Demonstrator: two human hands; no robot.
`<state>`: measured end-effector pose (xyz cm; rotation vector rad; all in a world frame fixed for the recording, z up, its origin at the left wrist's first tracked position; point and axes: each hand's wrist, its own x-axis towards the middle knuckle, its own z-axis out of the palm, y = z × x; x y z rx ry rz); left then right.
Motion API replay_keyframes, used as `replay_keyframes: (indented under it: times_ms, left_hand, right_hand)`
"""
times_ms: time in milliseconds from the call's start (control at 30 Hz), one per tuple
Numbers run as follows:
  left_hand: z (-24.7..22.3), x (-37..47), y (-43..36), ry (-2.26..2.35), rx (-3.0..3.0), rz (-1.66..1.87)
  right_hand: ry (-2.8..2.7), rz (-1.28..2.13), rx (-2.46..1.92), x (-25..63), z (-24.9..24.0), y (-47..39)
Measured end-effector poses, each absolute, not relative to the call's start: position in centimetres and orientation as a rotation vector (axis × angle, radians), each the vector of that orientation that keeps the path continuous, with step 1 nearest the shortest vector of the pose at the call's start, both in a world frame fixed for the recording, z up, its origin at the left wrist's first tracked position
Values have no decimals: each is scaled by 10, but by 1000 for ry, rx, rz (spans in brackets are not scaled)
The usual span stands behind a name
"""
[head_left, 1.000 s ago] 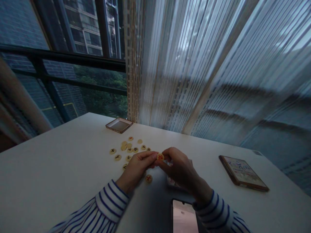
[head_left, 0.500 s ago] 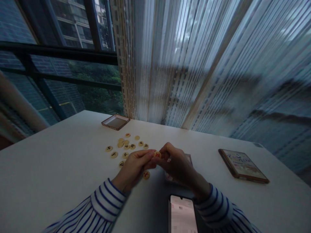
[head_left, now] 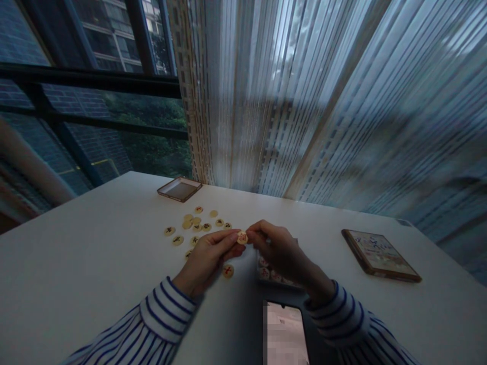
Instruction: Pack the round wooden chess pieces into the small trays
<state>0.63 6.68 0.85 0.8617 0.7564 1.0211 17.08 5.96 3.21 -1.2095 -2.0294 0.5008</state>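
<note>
A round wooden piece with a red character is held up between both hands. My left hand pinches its left side with thumb and finger. The fingertips of my right hand are closed on its right edge. Under my right hand lies a box of red-marked pieces, partly hidden by the hand. One red-marked piece rests on the table just right of my left wrist. Several loose pieces, mostly black-marked, are spread beyond and left of my left hand.
An open shallow box lid lies at the table's back left. A flat box with a printed cover sits at the right. A lit phone is near the front edge. Curtains and a window rise behind the white table.
The held piece now shows a different red character. My right fingers have shifted to its right edge, and more of the box beneath my right hand shows.
</note>
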Motion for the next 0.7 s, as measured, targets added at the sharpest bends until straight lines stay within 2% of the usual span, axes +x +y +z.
replay_keyframes:
  times_ms: [300,700]
  left_hand:
    - [6,8,69,812,818,1106]
    - [5,10,67,910,878,1136]
  right_hand:
    - [-2193,382,-1037,177,34,62]
    - [-2281,193,-1087,177,31,62]
